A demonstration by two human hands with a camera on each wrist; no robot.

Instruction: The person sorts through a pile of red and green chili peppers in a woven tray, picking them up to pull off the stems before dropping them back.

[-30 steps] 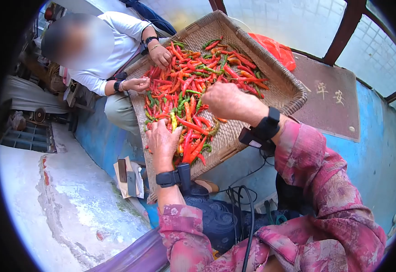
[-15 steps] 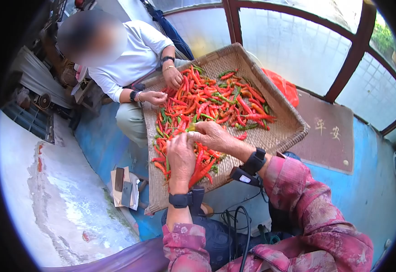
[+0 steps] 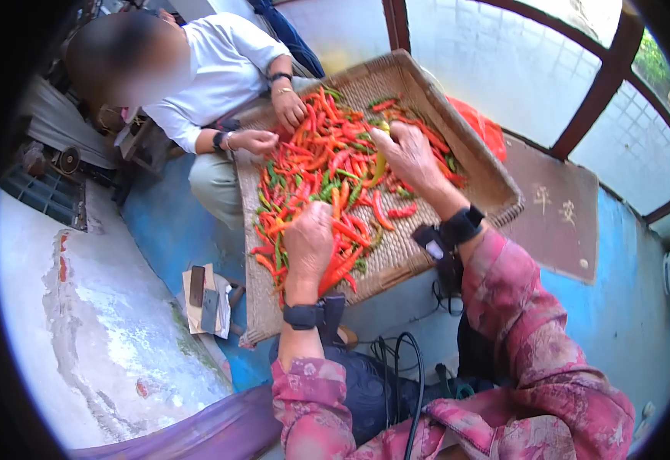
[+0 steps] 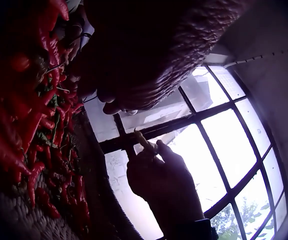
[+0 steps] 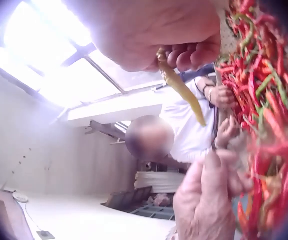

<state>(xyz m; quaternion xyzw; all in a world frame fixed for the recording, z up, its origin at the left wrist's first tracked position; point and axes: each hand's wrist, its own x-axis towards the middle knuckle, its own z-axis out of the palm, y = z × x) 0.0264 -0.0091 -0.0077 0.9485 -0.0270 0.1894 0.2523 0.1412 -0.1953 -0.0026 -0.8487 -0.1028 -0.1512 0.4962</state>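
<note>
Red, orange and green peppers (image 3: 339,165) are heaped in a woven tray (image 3: 408,257). My right hand (image 3: 418,159) pinches a yellow pepper (image 3: 381,165) by one end above the right part of the heap. In the right wrist view that pepper (image 5: 184,92) hangs from the fingers, and the left wrist view shows its tip above the right hand (image 4: 164,185). My left hand (image 3: 309,239) is over the near left peppers, fingers bent. In the right wrist view its thumb and fingers (image 5: 209,195) are close together; whether they hold anything is unclear.
Opposite, a person in a white top (image 3: 224,73) has both hands at the heap's far left edge. A red plastic bag (image 3: 479,130) lies behind the tray, a brown mat (image 3: 553,211) to the right. Black cables (image 3: 419,368) hang near my lap.
The yellow pepper was by my left hand, then both hands met at it. My right hand has since moved away to the upper right, carrying it.
</note>
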